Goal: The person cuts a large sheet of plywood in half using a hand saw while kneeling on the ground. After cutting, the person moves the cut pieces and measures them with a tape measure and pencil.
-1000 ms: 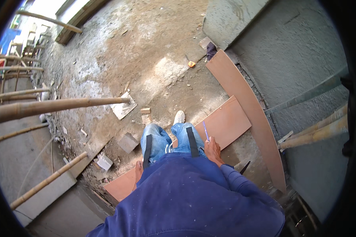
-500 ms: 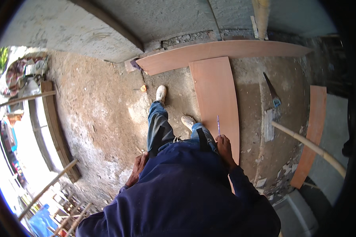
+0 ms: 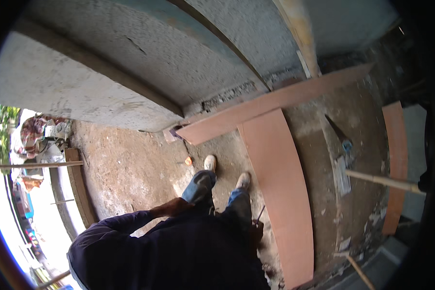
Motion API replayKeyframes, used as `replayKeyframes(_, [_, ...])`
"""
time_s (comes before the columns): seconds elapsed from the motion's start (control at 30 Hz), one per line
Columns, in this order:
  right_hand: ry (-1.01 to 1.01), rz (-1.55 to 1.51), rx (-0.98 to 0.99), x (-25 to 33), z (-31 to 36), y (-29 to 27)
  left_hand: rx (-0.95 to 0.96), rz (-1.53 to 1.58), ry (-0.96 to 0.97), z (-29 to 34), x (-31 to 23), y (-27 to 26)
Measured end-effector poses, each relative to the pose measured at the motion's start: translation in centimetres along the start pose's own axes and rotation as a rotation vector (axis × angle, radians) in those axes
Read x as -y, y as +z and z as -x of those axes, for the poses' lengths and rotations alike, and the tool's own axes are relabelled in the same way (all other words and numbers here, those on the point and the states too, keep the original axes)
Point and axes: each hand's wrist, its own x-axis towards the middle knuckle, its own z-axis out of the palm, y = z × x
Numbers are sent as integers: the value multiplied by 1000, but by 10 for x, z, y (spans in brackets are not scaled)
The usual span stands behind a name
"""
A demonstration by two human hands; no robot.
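My right hand (image 3: 257, 231), dark in shadow beside my right thigh, is closed around a thin pencil (image 3: 261, 213) that points upward. Just to its right lies a long reddish-brown plywood sheet (image 3: 282, 193) on the ground. My left hand (image 3: 179, 207) rests against my left thigh near the knee; its fingers are blurred and partly hidden. Ahead of my left shoe sits a small orange tape measure (image 3: 188, 160). A second plywood strip (image 3: 256, 108) lies crosswise at the far end of the sheet, along the wall foot.
A handsaw (image 3: 340, 133) with a blue handle lies right of the sheet. Bamboo poles (image 3: 384, 181) and another plywood strip (image 3: 395, 166) are at the far right. A concrete wall (image 3: 145, 58) rises ahead. On the left stands a timber beam (image 3: 79, 186).
My left hand has moved forward and inward along my thigh. The pencil hand has drawn back toward my body, away from the plywood. The view has tilted up, showing more wall.
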Motion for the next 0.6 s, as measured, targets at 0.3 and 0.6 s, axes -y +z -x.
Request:
replayKeyframes(0.3, [-921, 166, 467, 238, -124, 68, -558, 480, 284, -41, -85, 14])
replayKeyframes(0.6, [-1401, 302, 1081, 361, 22, 132, -988, 1142, 556, 20, -38, 23])
